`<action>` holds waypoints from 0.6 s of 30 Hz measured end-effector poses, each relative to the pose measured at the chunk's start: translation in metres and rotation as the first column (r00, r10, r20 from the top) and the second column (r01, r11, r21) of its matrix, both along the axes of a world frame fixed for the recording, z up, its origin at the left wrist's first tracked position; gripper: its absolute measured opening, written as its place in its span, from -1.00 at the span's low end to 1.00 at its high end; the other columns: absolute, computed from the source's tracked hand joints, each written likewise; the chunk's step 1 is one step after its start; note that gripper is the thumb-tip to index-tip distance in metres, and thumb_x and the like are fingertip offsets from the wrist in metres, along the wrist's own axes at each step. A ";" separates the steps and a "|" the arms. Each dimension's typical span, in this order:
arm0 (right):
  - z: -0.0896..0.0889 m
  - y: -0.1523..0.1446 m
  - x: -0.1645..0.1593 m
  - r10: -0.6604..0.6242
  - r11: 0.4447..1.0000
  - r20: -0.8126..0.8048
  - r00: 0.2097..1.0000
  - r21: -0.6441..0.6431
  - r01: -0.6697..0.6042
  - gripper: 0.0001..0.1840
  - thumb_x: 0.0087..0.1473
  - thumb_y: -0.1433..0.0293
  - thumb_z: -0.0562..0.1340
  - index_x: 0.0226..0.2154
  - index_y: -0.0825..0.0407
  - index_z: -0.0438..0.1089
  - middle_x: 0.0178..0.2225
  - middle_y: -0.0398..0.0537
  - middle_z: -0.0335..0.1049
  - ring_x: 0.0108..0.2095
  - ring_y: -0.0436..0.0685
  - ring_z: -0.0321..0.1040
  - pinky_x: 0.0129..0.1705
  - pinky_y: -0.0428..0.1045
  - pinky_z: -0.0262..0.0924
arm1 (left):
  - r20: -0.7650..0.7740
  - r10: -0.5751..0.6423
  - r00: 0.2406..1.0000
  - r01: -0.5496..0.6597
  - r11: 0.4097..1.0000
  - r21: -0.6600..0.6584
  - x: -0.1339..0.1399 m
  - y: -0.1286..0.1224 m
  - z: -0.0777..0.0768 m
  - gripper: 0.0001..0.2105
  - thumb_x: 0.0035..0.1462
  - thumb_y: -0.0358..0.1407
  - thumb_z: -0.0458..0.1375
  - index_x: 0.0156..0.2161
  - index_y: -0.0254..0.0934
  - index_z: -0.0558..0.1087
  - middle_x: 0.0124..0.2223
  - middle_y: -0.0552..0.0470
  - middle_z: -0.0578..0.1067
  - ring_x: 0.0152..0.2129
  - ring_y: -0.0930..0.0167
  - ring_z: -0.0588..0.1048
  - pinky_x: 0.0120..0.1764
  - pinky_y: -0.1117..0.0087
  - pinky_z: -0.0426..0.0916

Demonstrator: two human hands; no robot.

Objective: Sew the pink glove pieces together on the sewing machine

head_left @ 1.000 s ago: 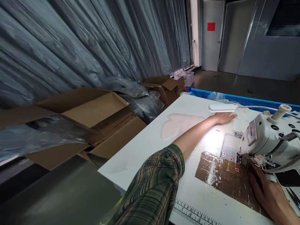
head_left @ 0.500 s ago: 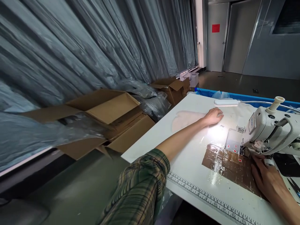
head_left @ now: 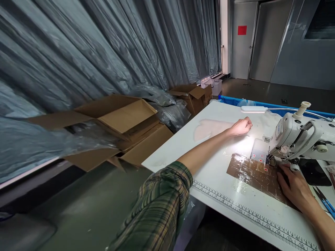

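Note:
My left hand (head_left: pixel 240 126) is over the far part of the white sewing table (head_left: pixel 167 160), its fingers curled together. Whatever they pinch, if anything, is too small to make out. My right hand (head_left: pixel 295 184) rests on a brown taped-down sheet (head_left: pixel 251 174) close to the needle area of the white sewing machine (head_left: pixel 285 136). Its thumb and fingers are apart, with the fingertips partly hidden beside the machine. Small red marks (head_left: pixel 265 169) show near the presser foot. A flat pale pink shape (head_left: pixel 206 129) lies left of my left hand.
A white lamp (head_left: pixel 253 109) on a bendy neck lies at the back. By my right arm are a black phone (head_left: pixel 314 172) and blue-handled snips (head_left: pixel 328 205). A ruler strip (head_left: pixel 235 207) runs along the front edge. Open cardboard boxes (head_left: pixel 128 115) stand left.
The fingers of my left hand have curled in more, and the hand has shifted slightly right. My right hand stays by the needle area. The view has shifted a little.

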State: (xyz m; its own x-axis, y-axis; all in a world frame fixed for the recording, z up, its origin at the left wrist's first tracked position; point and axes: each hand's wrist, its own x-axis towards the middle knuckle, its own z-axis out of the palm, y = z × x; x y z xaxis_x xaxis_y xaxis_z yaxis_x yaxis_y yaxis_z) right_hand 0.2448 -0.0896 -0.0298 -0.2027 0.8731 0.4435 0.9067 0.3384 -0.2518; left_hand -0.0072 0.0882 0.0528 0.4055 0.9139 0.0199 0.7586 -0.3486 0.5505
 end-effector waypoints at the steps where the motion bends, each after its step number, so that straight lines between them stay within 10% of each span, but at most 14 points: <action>1: 0.000 0.000 0.001 -0.004 1.000 0.005 1.000 -0.001 0.004 -0.52 0.31 0.24 -0.02 0.01 0.09 0.49 -0.16 0.24 0.45 -0.34 0.25 0.48 -0.32 0.16 0.46 | -0.012 0.005 1.000 -0.005 1.000 -0.015 -0.002 0.000 0.001 -0.82 0.29 -0.29 0.03 -0.10 -0.32 0.40 -0.11 -0.16 0.56 -0.15 0.26 0.52 -0.05 0.27 0.39; 6: -0.005 0.003 0.011 0.032 0.998 0.094 0.995 -0.049 -0.028 -0.53 0.31 0.23 0.00 0.06 0.05 0.46 -0.16 0.22 0.46 -0.25 0.30 0.51 -0.30 0.15 0.47 | 0.007 -0.021 1.000 0.021 0.994 -0.110 -0.010 -0.002 -0.001 -0.93 0.04 -0.41 0.20 -0.42 -0.29 0.39 -0.18 -0.13 0.57 -0.14 0.21 0.52 -0.06 0.30 0.39; 18: -0.012 0.001 0.002 -0.042 0.999 0.079 0.996 0.003 0.042 -0.54 0.29 0.27 -0.02 0.00 0.05 0.49 -0.16 0.23 0.45 -0.30 0.27 0.48 -0.27 0.18 0.47 | 0.324 0.118 0.939 -0.008 0.947 -0.322 -0.005 -0.003 -0.016 -0.55 0.09 -0.53 0.19 0.11 -0.42 0.28 -0.06 -0.25 0.56 -0.31 0.42 0.58 -0.21 0.36 0.48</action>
State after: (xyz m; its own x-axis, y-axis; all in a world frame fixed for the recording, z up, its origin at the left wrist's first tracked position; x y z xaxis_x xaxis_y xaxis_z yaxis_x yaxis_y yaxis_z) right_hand 0.2471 -0.0890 -0.0415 -0.2002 0.8810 0.4286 0.9371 0.2999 -0.1787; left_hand -0.0126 0.0848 0.0364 0.3670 0.9188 -0.1453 0.5251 -0.0757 0.8477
